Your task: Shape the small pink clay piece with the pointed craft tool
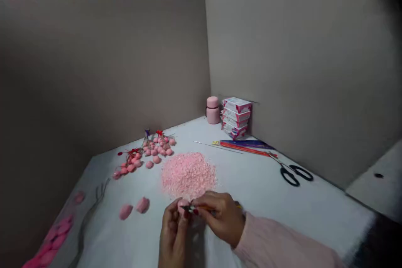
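On the white counter (257, 192) boxed by grey partitions, both hands (201, 217) pinch a small pink piece (182, 205) at six o'clock of the pink bead heap (188, 174), the right hand (221, 217) also gripping a thin tool (191, 208) for close work.

**Pink piece and thin tool, pinched at the near edge**

Here it is, close in: a small rounded pink foam-like piece (182, 205), pale and soft-looking, held up just above the white tabletop (266, 201) between the fingertips of the left hand (172, 228). Only its top shows; the rest is hidden behind the fingers. Right against it sits a thin dark metal tool with a yellowish handle (201, 208), lying nearly level, its dark tip touching the pink piece and its handle running off under the right hand (221, 215), which grips it. Both sit just in front of the loose heap of pale pink granules (188, 173), spread wide and low mid-tabletop.
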Motion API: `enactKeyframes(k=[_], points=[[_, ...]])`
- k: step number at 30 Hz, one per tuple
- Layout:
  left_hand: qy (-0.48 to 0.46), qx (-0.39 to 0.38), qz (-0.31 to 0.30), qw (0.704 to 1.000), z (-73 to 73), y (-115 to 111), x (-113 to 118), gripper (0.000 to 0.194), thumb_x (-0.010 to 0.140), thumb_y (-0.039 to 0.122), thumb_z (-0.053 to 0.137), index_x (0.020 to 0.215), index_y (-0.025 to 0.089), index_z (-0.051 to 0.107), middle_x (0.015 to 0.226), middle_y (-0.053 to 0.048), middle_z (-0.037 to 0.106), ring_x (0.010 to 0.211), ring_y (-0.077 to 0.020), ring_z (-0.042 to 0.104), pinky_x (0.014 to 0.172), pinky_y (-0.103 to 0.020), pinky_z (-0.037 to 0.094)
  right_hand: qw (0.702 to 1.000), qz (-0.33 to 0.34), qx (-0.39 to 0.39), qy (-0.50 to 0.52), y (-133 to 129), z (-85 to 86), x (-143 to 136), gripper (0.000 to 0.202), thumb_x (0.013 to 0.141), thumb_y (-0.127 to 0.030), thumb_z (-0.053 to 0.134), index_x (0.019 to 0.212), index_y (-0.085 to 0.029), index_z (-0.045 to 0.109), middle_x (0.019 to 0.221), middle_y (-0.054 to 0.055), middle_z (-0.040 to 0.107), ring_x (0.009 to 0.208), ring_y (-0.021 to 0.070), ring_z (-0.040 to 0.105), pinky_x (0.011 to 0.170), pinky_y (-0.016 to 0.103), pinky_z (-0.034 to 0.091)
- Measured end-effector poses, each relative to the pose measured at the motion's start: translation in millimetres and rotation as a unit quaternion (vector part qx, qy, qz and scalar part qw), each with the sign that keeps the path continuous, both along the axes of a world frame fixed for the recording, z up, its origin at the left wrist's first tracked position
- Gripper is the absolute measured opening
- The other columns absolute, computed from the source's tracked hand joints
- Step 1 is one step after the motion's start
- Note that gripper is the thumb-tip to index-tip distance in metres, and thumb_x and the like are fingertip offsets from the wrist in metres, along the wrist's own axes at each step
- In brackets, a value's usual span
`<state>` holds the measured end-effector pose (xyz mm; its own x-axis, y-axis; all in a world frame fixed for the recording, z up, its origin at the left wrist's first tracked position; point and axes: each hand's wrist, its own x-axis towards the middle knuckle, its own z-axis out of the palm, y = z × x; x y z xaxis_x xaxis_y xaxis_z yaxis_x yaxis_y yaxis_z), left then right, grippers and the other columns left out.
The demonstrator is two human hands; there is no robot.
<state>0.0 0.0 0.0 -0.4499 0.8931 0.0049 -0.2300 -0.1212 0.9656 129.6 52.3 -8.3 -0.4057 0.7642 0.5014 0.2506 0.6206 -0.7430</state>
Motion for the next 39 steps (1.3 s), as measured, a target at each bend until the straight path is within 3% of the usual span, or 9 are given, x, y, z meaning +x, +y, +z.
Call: enactKeyframes(k=[6,10,14,20,23,29,35,39], points=[[-0.011,-0.018,-0.021,1.0,-5.0,-2.0,-0.8,0.035,0.067,0.043,0.073,0.093,0.02,0.066,0.085,-0.006,0.072,0.07,-0.0165,0.061,0.068,-0.027,0.05,0.999,-0.046,-0.01,-0.002,12.3,-3.2,2.0,0.014,0.084,-0.018,0.057,0.084,-0.016,0.071,0.074,0.007,0.072,0.068,0.0181,0.066,0.061,0.025,0.045],[-0.068,-0.016,-0.02,0.997,-8.7,0.3,-0.6,0.034,0.069,0.039,0.073,0.095,0.02,0.063,0.084,-0.004,0.071,0.071,-0.0148,0.061,0.068,-0.025,0.048,1.0,-0.022,-0.002,0.007,6.5,-1.3,1.9,0.017,0.085,-0.022,0.055,0.085,-0.017,0.07,0.072,0.005,0.071,0.065,0.0162,0.065,0.059,0.023,0.045],[-0.068,-0.001,-0.037,0.997,-12.3,1.2,-2.7,0.03,0.072,0.038,0.071,0.094,0.02,0.063,0.081,-0.004,0.071,0.074,-0.0154,0.06,0.068,-0.025,0.047,1.0,0.001,0.005,0.007,0.5,-0.9,-0.2,0.018,0.084,-0.022,0.054,0.085,-0.019,0.071,0.073,0.004,0.071,0.064,0.0157,0.065,0.059,0.023,0.045],[-0.071,-0.006,-0.045,0.996,-10.3,0.4,-5.0,0.03,0.068,0.038,0.074,0.09,0.019,0.067,0.078,-0.003,0.069,0.065,-0.0127,0.059,0.062,-0.022,0.048,0.999,-0.034,0.007,-0.006,10.5,-5.0,0.7,0.015,0.085,-0.02,0.056,0.083,-0.018,0.071,0.072,0.005,0.071,0.066,0.0175,0.065,0.06,0.025,0.043],[-0.127,-0.02,-0.056,0.99,-5.4,0.2,-4.2,0.03,0.065,0.037,0.076,0.087,0.019,0.069,0.076,-0.002,0.07,0.066,-0.0123,0.06,0.063,-0.02,0.049,0.998,-0.054,0.011,-0.001,12.5,-3.7,1.4,0.015,0.086,-0.019,0.056,0.083,-0.016,0.07,0.072,0.006,0.071,0.066,0.0174,0.065,0.06,0.024,0.043],[-0.237,-0.039,-0.048,0.97,0.2,0.2,-3.5,0.033,0.054,0.031,0.085,0.082,0.02,0.073,0.07,0.001,0.068,0.059,-0.0099,0.059,0.057,-0.018,0.051,0.999,-0.011,0.046,0.007,0.2,3.5,-1.3,0.02,0.086,-0.023,0.052,0.085,-0.017,0.071,0.067,0.005,0.069,0.058,0.0148,0.062,0.056,0.022,0.042],[-0.235,-0.008,-0.089,0.968,-7.3,0.8,-5.4,0.026,0.065,0.031,0.078,0.086,0.018,0.07,0.063,0.002,0.061,0.053,-0.0085,0.052,0.049,-0.017,0.045,0.998,-0.013,0.059,-0.022,-0.7,0.2,-0.2,0.021,0.087,-0.024,0.051,0.084,-0.019,0.071,0.062,0.004,0.064,0.056,0.0159,0.06,0.054,0.025,0.04],[-0.247,-0.018,-0.098,0.964,-7.7,0.2,-6.2,0.026,0.064,0.032,0.078,0.084,0.017,0.071,0.062,0.002,0.06,0.051,-0.0081,0.05,0.046,-0.017,0.044,0.998,-0.031,0.052,-0.035,5.5,-4.1,2.4,0.018,0.088,-0.023,0.053,0.087,-0.02,0.071,0.066,0.004,0.066,0.06,0.0162,0.062,0.057,0.025,0.041]])
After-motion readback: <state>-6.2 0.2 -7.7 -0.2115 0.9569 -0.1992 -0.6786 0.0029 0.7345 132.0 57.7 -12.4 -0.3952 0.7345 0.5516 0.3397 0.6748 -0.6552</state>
